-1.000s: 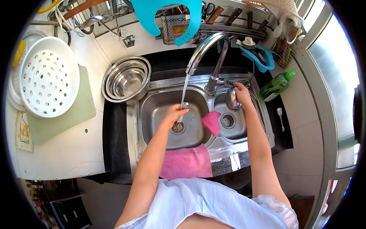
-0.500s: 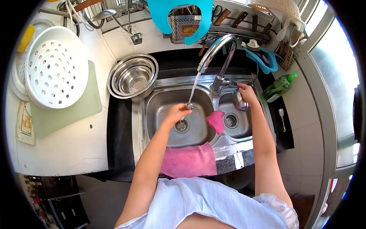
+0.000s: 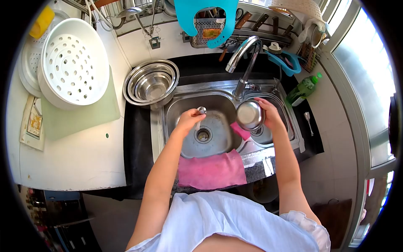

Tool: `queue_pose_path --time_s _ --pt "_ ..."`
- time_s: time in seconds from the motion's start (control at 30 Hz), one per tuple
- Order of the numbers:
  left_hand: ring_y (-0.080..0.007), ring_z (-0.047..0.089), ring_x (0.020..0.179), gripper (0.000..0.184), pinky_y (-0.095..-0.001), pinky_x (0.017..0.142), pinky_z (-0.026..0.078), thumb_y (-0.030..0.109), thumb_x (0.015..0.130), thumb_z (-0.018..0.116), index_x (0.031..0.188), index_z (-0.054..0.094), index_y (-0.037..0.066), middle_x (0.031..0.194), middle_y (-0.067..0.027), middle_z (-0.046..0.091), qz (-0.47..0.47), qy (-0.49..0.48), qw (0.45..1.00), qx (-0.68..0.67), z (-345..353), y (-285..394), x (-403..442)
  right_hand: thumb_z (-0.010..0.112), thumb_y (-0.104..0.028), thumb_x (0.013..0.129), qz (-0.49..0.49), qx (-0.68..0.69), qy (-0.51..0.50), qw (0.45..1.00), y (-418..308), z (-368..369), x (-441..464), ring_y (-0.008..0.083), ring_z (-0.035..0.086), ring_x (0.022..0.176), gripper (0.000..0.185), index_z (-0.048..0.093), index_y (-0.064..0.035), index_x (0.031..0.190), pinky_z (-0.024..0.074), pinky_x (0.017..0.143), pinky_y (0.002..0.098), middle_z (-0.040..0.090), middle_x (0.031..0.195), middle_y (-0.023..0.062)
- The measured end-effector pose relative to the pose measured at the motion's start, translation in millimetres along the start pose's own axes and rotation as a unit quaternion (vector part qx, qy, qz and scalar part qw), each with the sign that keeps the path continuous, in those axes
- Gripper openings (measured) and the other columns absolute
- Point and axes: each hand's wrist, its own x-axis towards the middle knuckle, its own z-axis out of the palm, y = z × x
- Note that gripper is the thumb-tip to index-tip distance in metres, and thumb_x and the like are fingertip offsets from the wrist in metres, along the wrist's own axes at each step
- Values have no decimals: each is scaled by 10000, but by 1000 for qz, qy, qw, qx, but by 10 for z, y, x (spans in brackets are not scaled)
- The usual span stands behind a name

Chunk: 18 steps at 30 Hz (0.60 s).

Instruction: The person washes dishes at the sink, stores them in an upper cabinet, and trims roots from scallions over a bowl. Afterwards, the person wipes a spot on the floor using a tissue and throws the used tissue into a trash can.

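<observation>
The left hand (image 3: 189,120) is gripping a small metal utensil (image 3: 202,110) over the large basin (image 3: 218,145). The right hand (image 3: 270,114) is holding a metal bowl (image 3: 250,114) by its side, above the sink divider.

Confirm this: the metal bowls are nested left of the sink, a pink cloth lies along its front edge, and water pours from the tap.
Wrong on the water: the head view shows none from the tap. The metal bowls are nested left of the sink, with a pink cloth along its front edge.
</observation>
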Motion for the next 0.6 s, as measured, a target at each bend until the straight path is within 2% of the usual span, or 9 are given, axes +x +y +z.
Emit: queue_pose_path --time_s 0.1,0.17,0.3,0.33,0.37,0.47,0.5,0.57,0.6 --pt "-83 528 827 166 -235 740 368 174 813 598 956 592 90 894 6 610 -16 18 999 28 -25 72 -117 465 -171 882 55 132 5 990 288 147 8 205 592 834 232 567 11 985 486 768 346 614 906 100" --pt "-110 562 824 170 -237 753 412 123 808 600 955 599 37 886 -43 620 -37 56 998 -10 -37 67 -177 488 -207 880 100 156 23 982 368 284 -17 203 596 801 235 576 3 937 490 750 350 620 877 95" --pt "-112 563 833 176 -237 746 402 133 827 577 977 585 40 896 -44 623 -45 83 995 -29 -55 57 -338 534 -235 863 109 130 -1 985 434 414 10 196 593 795 243 580 -1 910 489 739 348 615 886 96" --pt "-105 553 859 173 -246 749 391 145 837 560 990 576 66 911 -22 615 -51 86 995 -20 -51 44 -378 565 -269 848 83 91 10 992 399 512 -32 157 568 694 245 580 -26 874 474 619 305 599 785 51" --pt "-97 543 885 172 -254 752 380 158 847 544 1004 568 92 926 -1 608 -58 88 994 -9 -56 29 -426 565 -269 848 88 93 1 992 421 513 -16 157 568 694 245 580 -26 874 474 619 305 599 785 51" --pt "-111 545 913 202 -264 774 395 106 841 544 1040 545 78 962 -15 593 -43 84 996 1 -84 -43 -473 613 -308 815 -39 -201 -135 969 346 594 -140 60 396 536 266 542 -53 788 297 465 226 470 610 -41" --pt "-111 545 913 202 -264 774 395 106 841 544 1040 545 78 962 -15 593 -42 89 995 2 -76 -43 -488 613 -308 815 -40 -200 -140 969 309 667 -203 60 396 536 266 542 -53 788 297 465 226 470 610 -41" --pt "-128 551 924 221 -275 785 422 62 838 530 1060 529 64 978 -27 578 -24 106 994 -5 -28 -30 -558 634 -269 801 -161 -385 -226 880 283 763 -301 69 367 557 263 525 -30 782 306 490 235 457 616 -25" --pt "-128 551 924 221 -275 785 422 62 838 530 1060 529 64 978 -27 578 -24 112 993 -5 -13 -35 -578 632 -230 801 -171 -396 -255 865 259 790 -338 83 346 574 244 509 -19 799 312 508 244 435 622 -14"
